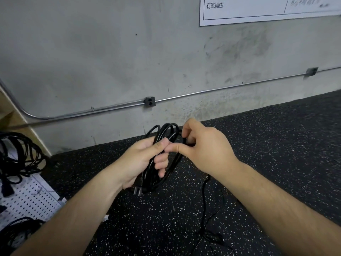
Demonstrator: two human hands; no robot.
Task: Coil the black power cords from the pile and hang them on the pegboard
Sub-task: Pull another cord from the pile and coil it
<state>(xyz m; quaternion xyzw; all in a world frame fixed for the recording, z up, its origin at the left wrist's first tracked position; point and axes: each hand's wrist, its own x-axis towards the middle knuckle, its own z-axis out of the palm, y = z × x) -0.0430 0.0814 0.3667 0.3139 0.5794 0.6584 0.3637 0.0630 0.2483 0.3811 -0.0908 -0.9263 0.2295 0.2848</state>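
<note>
A black power cord (pixel 167 131) is gathered into a long oval coil at the centre of the head view. My left hand (pixel 142 159) grips the coil's loops, thumb across the top. A plug (pixel 138 190) sticks out below that hand. My right hand (pixel 204 146) pinches a strand of the same cord at the coil's upper right. From under my right wrist the loose end (pixel 203 200) of the cord trails down to the floor. The white pegboard (pixel 29 196) lies at the lower left, with coiled black cords (pixel 16 154) on it.
Black speckled rubber flooring (pixel 258 145) fills the lower view. A concrete wall (pixel 110 52) rises behind, carrying a metal conduit (pixel 221 88) and a socket box (pixel 149 102). A white chart (pixel 258 10) hangs at top right. More dark cord (pixel 16 235) lies at bottom left.
</note>
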